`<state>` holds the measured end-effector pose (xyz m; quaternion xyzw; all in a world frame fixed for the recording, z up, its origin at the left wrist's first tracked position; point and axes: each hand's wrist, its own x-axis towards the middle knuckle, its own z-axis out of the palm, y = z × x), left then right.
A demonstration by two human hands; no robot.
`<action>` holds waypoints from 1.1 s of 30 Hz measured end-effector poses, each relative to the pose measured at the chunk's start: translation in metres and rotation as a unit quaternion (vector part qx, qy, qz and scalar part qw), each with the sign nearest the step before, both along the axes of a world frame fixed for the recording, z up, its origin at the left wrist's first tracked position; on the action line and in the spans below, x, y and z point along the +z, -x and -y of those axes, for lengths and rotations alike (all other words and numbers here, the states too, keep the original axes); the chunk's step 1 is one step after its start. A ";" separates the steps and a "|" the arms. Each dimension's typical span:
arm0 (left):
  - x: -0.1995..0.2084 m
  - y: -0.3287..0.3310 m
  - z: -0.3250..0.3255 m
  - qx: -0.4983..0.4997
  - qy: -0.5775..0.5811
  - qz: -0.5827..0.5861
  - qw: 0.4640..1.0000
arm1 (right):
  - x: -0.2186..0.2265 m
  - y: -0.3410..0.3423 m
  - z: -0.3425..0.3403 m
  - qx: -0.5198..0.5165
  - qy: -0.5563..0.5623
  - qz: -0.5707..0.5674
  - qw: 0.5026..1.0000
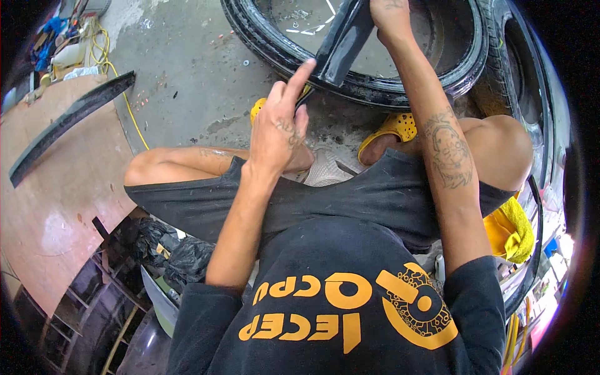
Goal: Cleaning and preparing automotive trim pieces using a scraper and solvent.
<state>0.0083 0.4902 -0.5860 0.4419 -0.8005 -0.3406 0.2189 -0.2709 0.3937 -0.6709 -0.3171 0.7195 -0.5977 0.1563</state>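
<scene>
Concrete floor, grey, stained. Tyre lies flat on it at top centre, a 2nd tyre stacked/overlapping on its right side. Round wooden board at floor's left edge, w/ a long black curved strip lying across its top part. Black bags just below the board's right edge.

Person squats over the tyre, knees apart, dark shorts, black shirt w/ orange print; yellow clogs on feet, one touching the tyre's near rim. Yellow cloth beside right thigh.

Black rubber strip stands tilted over the tyre's near rim, running up to the top edge of view. Right hand closed around the strip's upper part, fingers wrapped, top of hand cut by frame. Left hand mostly open: index finger stretched out, tip touching the strip's lower left edge; other fingers loosely curled, nothing gripped as far as visible.

Yellow hose trails along floor at upper left, near clutter in the corner.
</scene>
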 end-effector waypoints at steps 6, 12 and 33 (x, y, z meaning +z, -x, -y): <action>0.013 -0.008 0.013 -0.140 0.015 0.309 0.940 | 0.008 -0.009 0.007 0.011 -0.012 -0.014 1.000; 0.021 -0.043 0.026 -0.247 0.107 0.411 0.871 | 0.012 -0.014 0.007 0.001 -0.074 -0.001 0.997; 0.005 -0.018 0.025 0.134 -0.509 -0.412 0.744 | -0.004 0.050 -0.050 0.146 -0.077 0.120 0.979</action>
